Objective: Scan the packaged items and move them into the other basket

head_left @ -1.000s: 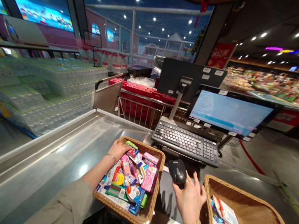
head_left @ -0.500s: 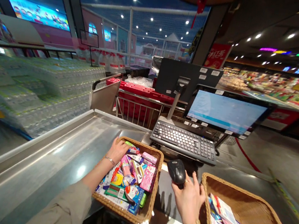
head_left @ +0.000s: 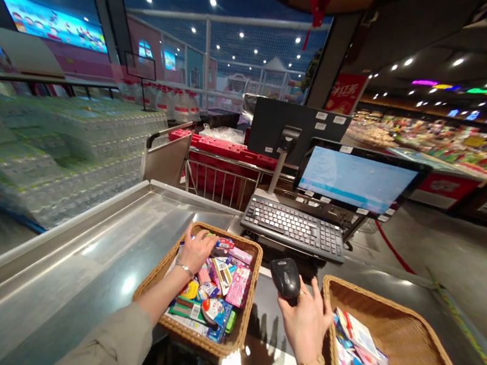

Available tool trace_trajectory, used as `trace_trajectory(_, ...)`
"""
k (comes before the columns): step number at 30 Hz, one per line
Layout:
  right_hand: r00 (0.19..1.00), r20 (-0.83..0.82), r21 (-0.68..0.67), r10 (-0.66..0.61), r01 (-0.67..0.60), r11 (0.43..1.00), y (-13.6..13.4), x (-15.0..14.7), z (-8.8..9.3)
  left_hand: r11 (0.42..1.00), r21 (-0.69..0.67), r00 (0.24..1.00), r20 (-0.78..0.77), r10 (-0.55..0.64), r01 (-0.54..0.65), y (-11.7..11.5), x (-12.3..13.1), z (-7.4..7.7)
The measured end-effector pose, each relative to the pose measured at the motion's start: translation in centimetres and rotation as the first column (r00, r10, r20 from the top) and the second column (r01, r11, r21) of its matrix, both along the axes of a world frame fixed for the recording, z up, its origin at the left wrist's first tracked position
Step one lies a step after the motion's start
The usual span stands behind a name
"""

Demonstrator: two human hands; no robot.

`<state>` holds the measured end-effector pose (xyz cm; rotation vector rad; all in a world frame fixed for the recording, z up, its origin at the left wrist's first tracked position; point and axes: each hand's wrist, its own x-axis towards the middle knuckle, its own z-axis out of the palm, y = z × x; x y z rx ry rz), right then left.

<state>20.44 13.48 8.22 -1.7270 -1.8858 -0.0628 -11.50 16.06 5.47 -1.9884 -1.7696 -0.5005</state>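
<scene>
Right up close, the left hand (head_left: pixel 198 250) is down in a wicker basket (head_left: pixel 195 341) packed nearly to the rim with small retail packets (head_left: pixel 220 284). Its fingers are curled over the top of the pile near the far edge, and honestly I can't tell if it's pinching anything or just resting there. The right hand (head_left: pixel 301 327) is just beside that basket, fingers wrapped around the base of a black handheld barcode scanner (head_left: pixel 286 279), so that one definitely has hold of something. A second wicker basket (head_left: pixel 409 332) sits off to the right with a shallow layer of flat printed packs (head_left: pixel 358 361) toward its near side and lots of bare weave showing. Going by the piles, the left basket holds way more than the right one. The left basket sits on a steel checkout bench (head_left: pixel 77 242). Just past the hands there's a black keyboard (head_left: pixel 294 227), then a lit touchscreen monitor (head_left: pixel 355 180) on a post, with a red shopping cart (head_left: pixel 221 173) behind and to the left. Farther left are stacks of shrink-wrapped water bottles (head_left: pixel 44 157), and way back on the right are blurry, colourful store displays (head_left: pixel 452 148).
</scene>
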Motion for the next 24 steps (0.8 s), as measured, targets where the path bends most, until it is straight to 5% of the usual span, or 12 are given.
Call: trace_trajectory(24, 0.999, -0.01, 0.015, 0.043, -0.042, 0.999, -2.7, 1.8, 1.1, 0.985, 0.078, 0.982, 0.097, -0.164, 0.157, -0.1, 7.4, 1.5)
